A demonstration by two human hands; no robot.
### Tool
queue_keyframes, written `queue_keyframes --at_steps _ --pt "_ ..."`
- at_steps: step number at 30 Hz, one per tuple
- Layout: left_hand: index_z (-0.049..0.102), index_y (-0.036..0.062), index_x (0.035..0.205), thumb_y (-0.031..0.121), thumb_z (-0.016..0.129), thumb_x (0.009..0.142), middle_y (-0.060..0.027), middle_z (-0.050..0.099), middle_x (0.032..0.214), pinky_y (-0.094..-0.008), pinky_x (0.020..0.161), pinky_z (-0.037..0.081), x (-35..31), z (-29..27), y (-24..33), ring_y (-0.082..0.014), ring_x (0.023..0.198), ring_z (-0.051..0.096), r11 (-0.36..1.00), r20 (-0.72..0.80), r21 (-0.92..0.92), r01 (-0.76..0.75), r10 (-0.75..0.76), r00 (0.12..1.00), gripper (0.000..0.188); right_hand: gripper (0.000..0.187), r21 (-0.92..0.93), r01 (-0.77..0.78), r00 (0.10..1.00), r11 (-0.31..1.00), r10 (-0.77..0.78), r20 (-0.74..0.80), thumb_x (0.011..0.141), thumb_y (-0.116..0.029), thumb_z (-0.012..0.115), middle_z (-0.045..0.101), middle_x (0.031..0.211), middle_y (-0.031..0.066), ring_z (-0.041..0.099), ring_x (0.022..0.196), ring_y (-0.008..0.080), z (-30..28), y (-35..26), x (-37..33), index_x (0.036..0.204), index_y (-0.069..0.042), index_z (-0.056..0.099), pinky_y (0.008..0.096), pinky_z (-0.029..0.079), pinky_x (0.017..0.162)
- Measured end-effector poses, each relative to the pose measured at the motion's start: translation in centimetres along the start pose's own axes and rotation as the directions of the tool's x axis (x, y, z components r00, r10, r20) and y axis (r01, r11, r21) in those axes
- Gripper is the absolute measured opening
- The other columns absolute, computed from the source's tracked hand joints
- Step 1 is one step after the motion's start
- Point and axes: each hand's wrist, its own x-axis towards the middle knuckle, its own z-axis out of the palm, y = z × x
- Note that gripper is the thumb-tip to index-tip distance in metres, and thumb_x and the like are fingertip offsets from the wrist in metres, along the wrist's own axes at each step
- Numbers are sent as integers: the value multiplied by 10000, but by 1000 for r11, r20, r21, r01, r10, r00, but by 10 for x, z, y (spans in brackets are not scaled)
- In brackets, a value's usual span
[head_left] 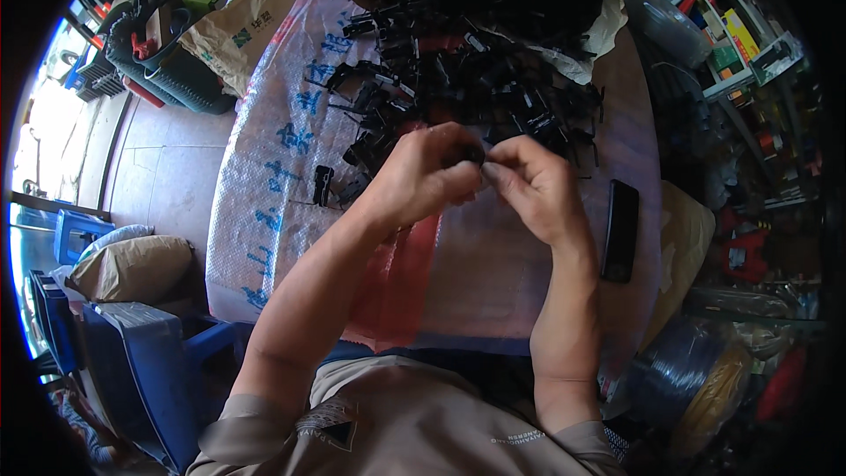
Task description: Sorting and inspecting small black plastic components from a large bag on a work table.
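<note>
My left hand (432, 167) is closed around a small black part (473, 155), mostly hidden by the fingers. Thumb and forefinger of my right hand (533, 181) pinch together right beside it; whatever lies between those fingertips is too small to make out. Both hands meet over the near side of a heap of black plastic parts (476, 79), some with thin prongs. The heap spills from an open brown paper sack (608, 13) at the far end. One loose black part (323, 185) lies left of my left forearm.
A translucent woven sheet (493, 291) with a red stripe and blue writing covers the table. A black phone (621, 231) lies on its right side. Blue plastic chair (141, 370) and filled sack (132, 267) stand left; cluttered shelves (740, 70) and wrapped coils (683, 370) stand right.
</note>
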Motion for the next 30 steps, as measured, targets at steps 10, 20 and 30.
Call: queue_keyframes --at_steps 10,20,30 --pt "593 29 947 153 559 939 -47 569 747 -239 510 408 7 -31 -1 -112 583 511 816 -53 -566 114 -174 983 129 245 -690 28 927 723 -278 -253 788 -70 663 621 950 145 609 806 331 -12 28 9 1015 -25 584 400 493 723" --pt "605 -9 1202 97 668 890 -21 648 978 -242 765 481 -1 -10 10 -84 839 563 980 -1 29 -199 199 980 335 175 408 -64 975 911 143 -168 997 -200 516 482 626 -31 411 503 48 -9 3 4 934 -50 581 203 314 463" --pt "599 -15 1011 63 639 873 -149 620 822 -333 672 505 -3 7 5 -275 734 641 725 2 506 -468 541 841 163 153 490 -86 985 867 149 -91 983 -194 542 519 671 -24 469 534 47 8 7 8 957 -46 571 206 359 467"
